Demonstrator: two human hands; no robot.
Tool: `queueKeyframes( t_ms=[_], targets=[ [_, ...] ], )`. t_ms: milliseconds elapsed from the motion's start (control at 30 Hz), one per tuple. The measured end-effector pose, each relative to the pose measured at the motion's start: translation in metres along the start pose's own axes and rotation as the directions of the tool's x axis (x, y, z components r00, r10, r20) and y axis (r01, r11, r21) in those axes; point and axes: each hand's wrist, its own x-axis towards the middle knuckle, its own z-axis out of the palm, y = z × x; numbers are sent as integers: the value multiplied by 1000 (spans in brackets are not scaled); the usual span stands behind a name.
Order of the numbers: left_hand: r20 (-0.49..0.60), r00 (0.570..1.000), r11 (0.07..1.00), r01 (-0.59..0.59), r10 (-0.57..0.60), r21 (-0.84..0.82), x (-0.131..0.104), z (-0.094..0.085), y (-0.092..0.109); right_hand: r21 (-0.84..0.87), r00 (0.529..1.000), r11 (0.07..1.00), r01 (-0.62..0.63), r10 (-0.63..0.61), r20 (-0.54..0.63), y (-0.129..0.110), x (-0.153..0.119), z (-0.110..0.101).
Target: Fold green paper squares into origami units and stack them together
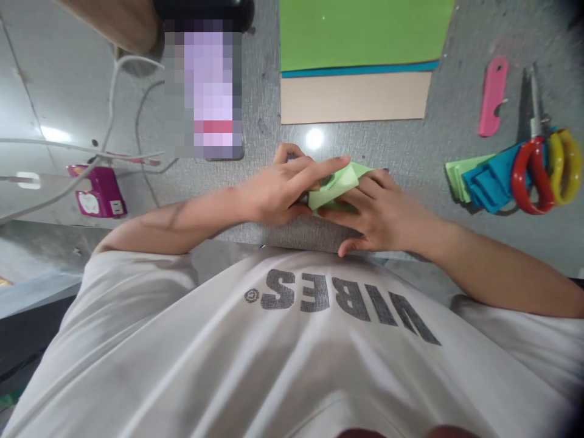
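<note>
A folded piece of light green paper is held between my two hands, just above the near edge of the grey table. My left hand grips its left end, with the thumb below and the index finger stretched along the top edge. On the other side, my right hand has its fingers around the paper's right part, and its thumb sticks out free toward my shirt. Fingers cover much of the paper, so its full shape is hidden.
Green, blue and beige sheets lie stacked ahead. To the right are a pink cutter, red-handled scissors, yellow handles and folded blue papers. A blurred-out phone, cables and a purple box lie left.
</note>
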Motion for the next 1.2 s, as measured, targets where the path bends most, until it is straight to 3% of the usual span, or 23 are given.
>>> queueKeyframes(
  t_ms=[67,133,233,300,467,733,833,1033,1200],
  targets=[
    [27,999,999,-31,31,11,-4,4,2,11,999,999,-36,36,-29,0,1,-1],
    [89,992,995,-92,88,45,-8,7,4,74,983,986,-150,157,-98,0,3,-1],
    [108,983,982,-159,148,103,-11,10,7,245,899,916,-318,374,-229,-4,8,-1],
    [122,983,979,-153,137,134,-12,10,9,283,872,889,-359,428,-238,-8,13,-5],
    [162,982,980,-127,102,152,-8,8,13,232,887,891,-391,432,-164,-11,23,-20],
    [149,986,992,-89,75,89,0,7,15,324,894,868,-376,432,-120,-7,27,-28],
    [117,991,989,-82,68,121,-2,11,17,316,860,857,-408,476,-181,-10,27,-25],
    [51,985,951,-173,166,255,-11,22,16,417,740,783,-461,598,-306,-19,25,-13],
    [29,953,890,-292,301,352,-12,22,16,467,710,816,-340,548,-442,-12,26,-1]
  ],
)
